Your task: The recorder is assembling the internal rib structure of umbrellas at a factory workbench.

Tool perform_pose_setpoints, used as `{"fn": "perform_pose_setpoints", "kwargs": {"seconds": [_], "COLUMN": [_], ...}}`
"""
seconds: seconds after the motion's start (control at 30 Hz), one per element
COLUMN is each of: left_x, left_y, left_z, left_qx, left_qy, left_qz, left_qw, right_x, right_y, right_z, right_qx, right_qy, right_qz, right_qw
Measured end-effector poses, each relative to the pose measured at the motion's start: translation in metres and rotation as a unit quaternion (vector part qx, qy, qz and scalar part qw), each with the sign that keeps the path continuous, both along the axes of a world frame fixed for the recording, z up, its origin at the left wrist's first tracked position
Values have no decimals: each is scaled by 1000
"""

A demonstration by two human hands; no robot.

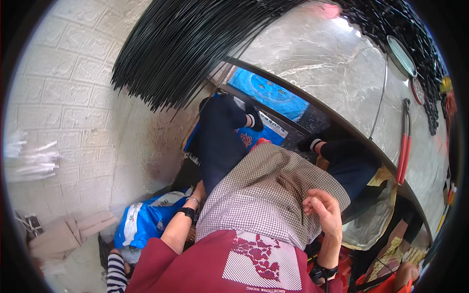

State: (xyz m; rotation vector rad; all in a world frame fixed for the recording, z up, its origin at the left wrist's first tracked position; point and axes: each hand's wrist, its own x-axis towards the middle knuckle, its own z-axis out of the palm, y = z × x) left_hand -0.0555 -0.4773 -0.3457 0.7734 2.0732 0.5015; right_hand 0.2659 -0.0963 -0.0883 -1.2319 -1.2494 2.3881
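My right hand [323,211] hovers over the checked apron [273,190] on my lap. Its fingers are curled, with the thumb against them; anything between them is too small to make out. My left hand [201,191] hangs low beside my left thigh, next to a blue and white plastic bag [146,219]. Its fingers are hidden, so I cannot tell what it touches. In front, a thick bundle of thin black rods [181,49] juts over the near left edge of the grey marble-patterned table [312,53].
Red-handled pliers [404,141], an oval dish [401,56] and many small black pieces [425,53] lie on the table's right. Blue sacks [268,93] lie below it. A pale brick-patterned wall [73,93] stands left. Other people's striped sleeve [116,271] and hand [406,274] show low.
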Motion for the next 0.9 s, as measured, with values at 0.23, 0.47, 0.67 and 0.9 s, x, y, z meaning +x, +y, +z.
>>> {"fn": "perform_pose_setpoints", "kwargs": {"seconds": [0.23,0.47,0.67,0.9], "left_x": [40,59,56,28], "left_y": [10,5,-28,-69], "left_z": [39,38,-13,-79], "left_qx": [-6,-52,13,112], "left_qy": [-4,-40,-56,-117], "left_qz": [196,250,207,110], "left_qw": [981,966,977,981], "right_x": [-5,-14,-29,-23], "right_y": [6,28,25,18], "right_z": [4,11,12,-4], "right_qx": [12,64,85,55], "right_qy": [-48,-52,-130,-116], "right_qz": [42,25,69,54], "right_qw": [998,996,985,990]}}
